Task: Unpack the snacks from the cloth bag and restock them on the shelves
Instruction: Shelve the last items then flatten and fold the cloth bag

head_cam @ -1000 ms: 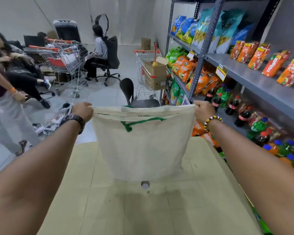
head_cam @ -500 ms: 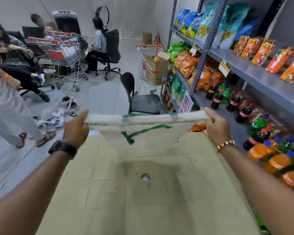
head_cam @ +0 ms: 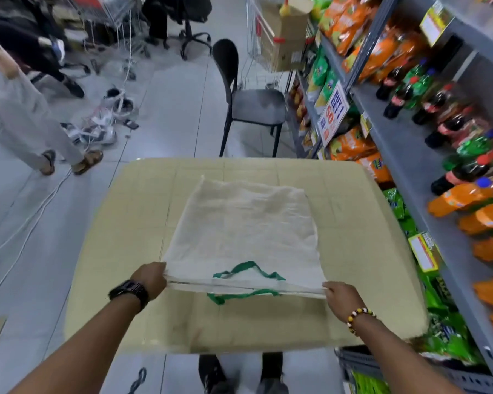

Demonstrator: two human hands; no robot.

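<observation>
The white cloth bag (head_cam: 245, 228) with green handles lies flat and looks empty on the beige table (head_cam: 362, 251). My left hand (head_cam: 151, 278) pinches the bag's near left corner at its open edge. My right hand (head_cam: 339, 297) pinches the near right corner. The grey shelves (head_cam: 404, 143) on the right hold orange and green snack packets (head_cam: 353, 143) and soda bottles (head_cam: 464, 191).
A black chair (head_cam: 248, 100) stands beyond the table's far edge. A shopping cart with a cardboard box (head_cam: 285, 38) is behind it. A person (head_cam: 20, 115) stands on the left near cables and shoes on the floor. A grey basket (head_cam: 356, 362) sits under the table's right corner.
The bag hung upright between my hands a second ago; now it lies flat on the table. My hands came down and toward me, and my head tilted down.
</observation>
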